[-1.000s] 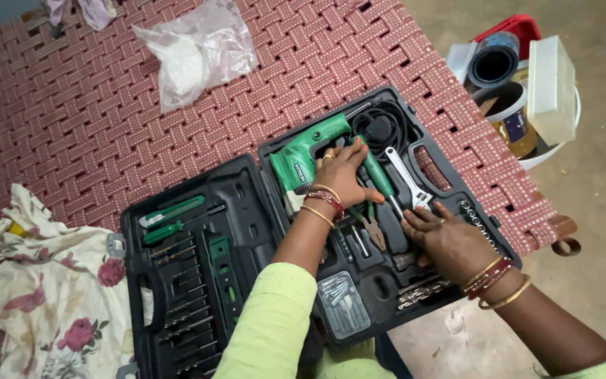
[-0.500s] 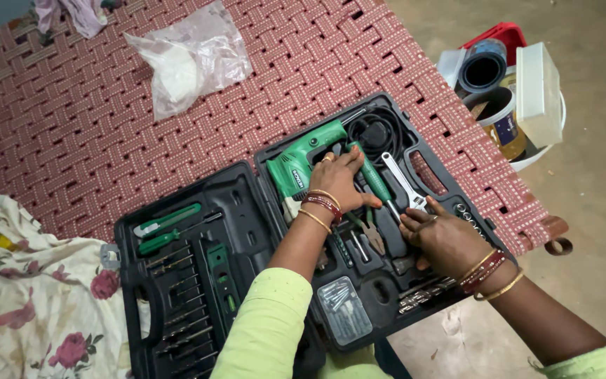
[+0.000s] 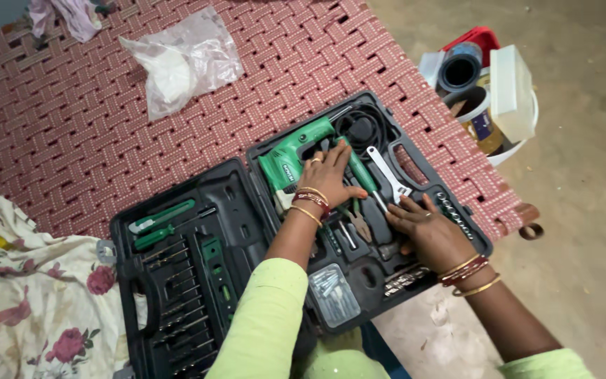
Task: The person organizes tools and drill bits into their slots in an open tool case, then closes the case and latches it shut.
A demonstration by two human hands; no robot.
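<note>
Compared with half a second ago, both hands sit slightly lower-left in view, mostly from a shift of the head camera; their hold on the tools looks unchanged. An open black tool case [image 3: 243,203] lies on a red woven cot [image 3: 71,119]. Left hand [image 3: 329,179]: fingers loosely curled, resting on the green electric drill [image 3: 292,158] and touching a green-handled screwdriver [image 3: 360,175] just beside it; whether it grips either cannot be told. Right hand [image 3: 426,231]: flat, fingers spread, pressing on tools in the case's tray, near an adjustable wrench [image 3: 386,174] and a row of sockets [image 3: 454,213]; it encloses nothing visible. Pliers [image 3: 359,224] lie between the hands. By judgement, the drill is heavy, rigid and front-weighted, best taken at its pistol handle; the screwdriver is light and stiff, best held by its ribbed handle. Left lid half: drill bits [image 3: 184,302]. Nearby: a clear plastic bag [image 3: 180,60], a floral cloth [image 3: 33,302], a tub of containers [image 3: 485,98].
</note>
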